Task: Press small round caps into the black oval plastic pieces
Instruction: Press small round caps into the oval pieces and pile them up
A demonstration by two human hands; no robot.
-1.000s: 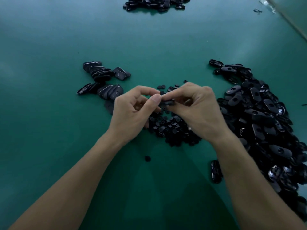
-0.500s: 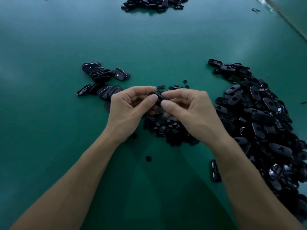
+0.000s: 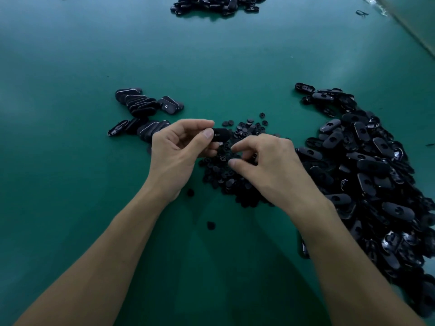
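My left hand [image 3: 179, 151] pinches one black oval piece [image 3: 221, 134] between thumb and fingers, just above the table. My right hand [image 3: 266, 165] hovers over the heap of small round caps [image 3: 226, 177] with fingers curled down into it; whether a cap sits between thumb and forefinger I cannot tell. A big pile of loose oval pieces [image 3: 367, 161] lies to the right. Rows of stacked oval pieces [image 3: 141, 104] lie to the left, behind my left hand.
The work surface is a green mat [image 3: 70, 184]. Another heap of black parts [image 3: 216, 5] lies at the far edge. Two stray caps [image 3: 211, 225] lie near my forearms. One oval piece [image 3: 304, 249] lies by my right forearm. The table edge [image 3: 409, 29] runs at top right.
My hands have come apart. The left hand keeps the oval piece and stays raised; the right hand has let go of it and dropped to the cap heap.
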